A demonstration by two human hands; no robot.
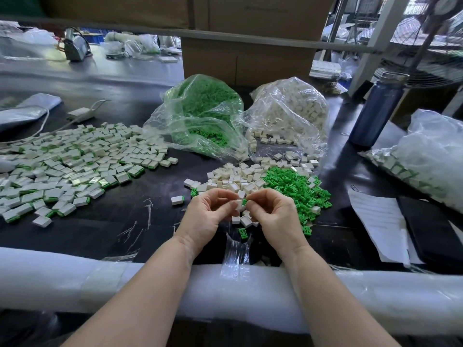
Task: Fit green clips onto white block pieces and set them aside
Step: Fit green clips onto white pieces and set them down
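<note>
My left hand (209, 212) pinches a small white block (237, 203) at its fingertips. My right hand (271, 211) pinches a green clip (244, 202) and holds it against the block's end. Both hands hover just above the black table, over a few loose white blocks (244, 219). Behind them lies a heap of white blocks (238, 177), with a heap of green clips (298, 187) to its right. One fitted block (178, 199) lies alone to the left of my hands. One green clip (243, 232) lies below them.
A broad spread of fitted blocks (67, 161) covers the left of the table. Behind stand a bag of green clips (200, 108) and a bag of white blocks (290, 113). A blue bottle (375, 108), papers (378, 216) and another filled bag (421, 156) sit right. White foam padding (150, 279) lines the near edge.
</note>
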